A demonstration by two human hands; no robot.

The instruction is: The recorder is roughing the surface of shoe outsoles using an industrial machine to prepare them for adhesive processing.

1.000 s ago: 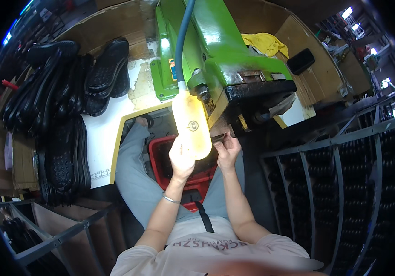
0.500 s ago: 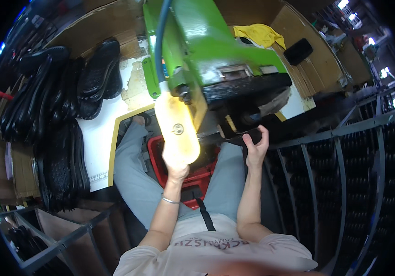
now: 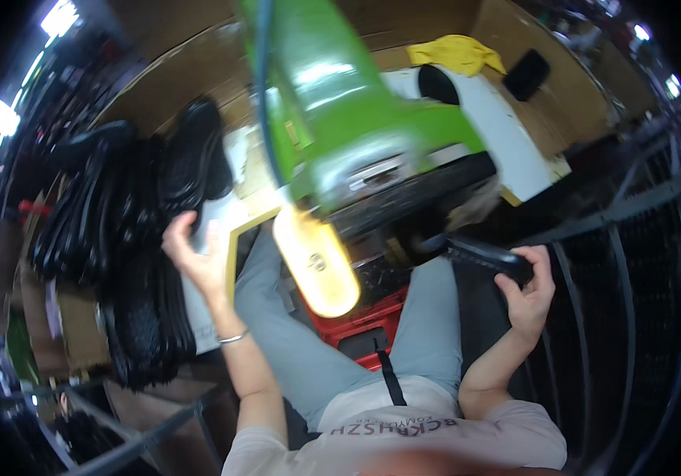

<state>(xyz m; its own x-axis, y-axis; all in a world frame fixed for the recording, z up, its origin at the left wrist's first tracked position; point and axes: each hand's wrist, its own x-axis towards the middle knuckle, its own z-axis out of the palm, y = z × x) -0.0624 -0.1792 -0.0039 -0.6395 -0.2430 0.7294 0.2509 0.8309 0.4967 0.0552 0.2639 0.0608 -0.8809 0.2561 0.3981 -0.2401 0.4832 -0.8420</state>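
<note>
sole point(image 3: 483, 258), black, is pointing leftward, slightly up, beside the green machine point(image 3: 380, 119), long axis sloping gently; right hand point(image 3: 531, 301) is clamping its right end; left hand point(image 3: 205, 263), fingers parted, is hovering by stacked soles point(image 3: 130, 210); dark lettering point(image 3: 404, 428) is crossing the shirt point(image 3: 297, 454)

Soles point(image 3: 86, 210) lie piled left of the machine point(image 3: 356, 103), a lamp point(image 3: 316, 266) before it, a rack point(image 3: 634, 209) to its right.

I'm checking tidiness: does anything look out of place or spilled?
A yellow cloth lies crumpled by the cardboard wall, right of the green machine; being bunched up, it looks slightly untidy. No spill is visible.
</note>
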